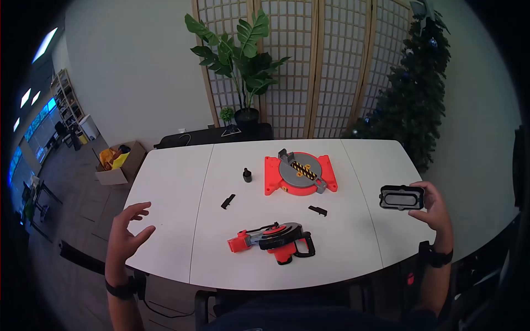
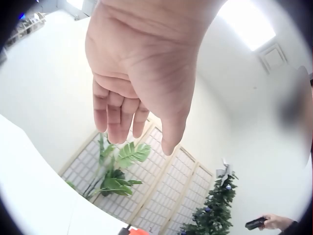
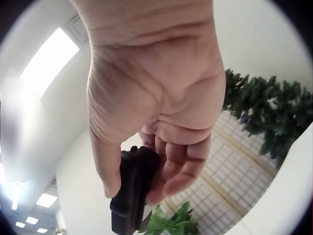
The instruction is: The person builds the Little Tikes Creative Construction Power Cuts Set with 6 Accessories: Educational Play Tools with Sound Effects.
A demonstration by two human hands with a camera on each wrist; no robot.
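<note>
My right hand [image 1: 435, 208] grips a black rectangular case-like piece [image 1: 402, 197] by its right end, above the table's right side. In the right wrist view the thumb and fingers pinch this dark piece [image 3: 131, 188] from both sides. My left hand [image 1: 128, 234] hovers at the table's left edge, fingers loosely bent and apart, holding nothing; its palm [image 2: 146, 73] shows bare in the left wrist view. Between the hands lie a red and black toy saw head [image 1: 276, 240] with a handle, and behind it a red and grey toy saw base [image 1: 301, 172].
On the white table [image 1: 171, 237] are two small black clips [image 1: 228, 201] and a black knob-like piece [image 1: 247, 175]. A cardboard box [image 1: 124, 165] stands off to the left. Behind are a potted plant [image 1: 247, 83], a folding screen [image 1: 342, 66] and a Christmas tree [image 1: 411, 94].
</note>
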